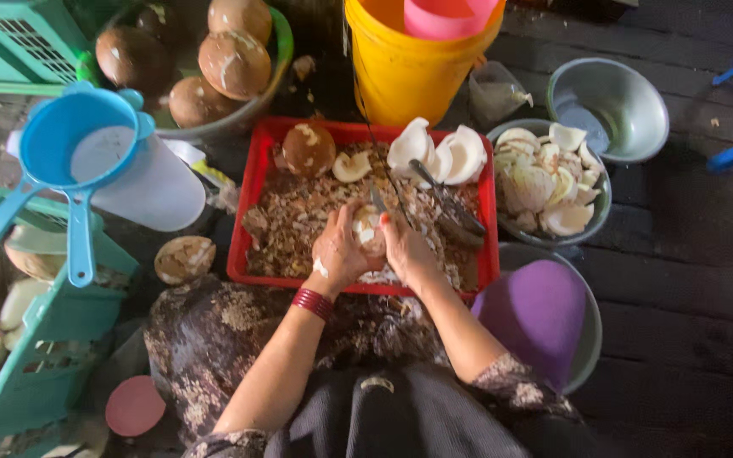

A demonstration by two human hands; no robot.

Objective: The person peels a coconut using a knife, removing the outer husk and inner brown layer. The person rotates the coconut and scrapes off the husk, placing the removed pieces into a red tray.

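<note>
On a dark brick floor sits a red tray (252, 203) heaped with brown shavings. Over its near edge, the left hand (338, 252) grips a half-pared coconut piece (367, 231); the right hand (407, 248) clasps a knife (378, 200). Right of the tray, a metal bowl (600, 208) holds many white pieces; behind it, brown coconuts (232, 64) look unpeeled.

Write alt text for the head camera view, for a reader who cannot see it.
Seen from above, a person's left hand grips a piece of coconut while the right hand works a knife on it over a red tray of brown shavings. A metal bowl of white coconut pieces sits to the right, and a yellow bucket stands behind.
</note>
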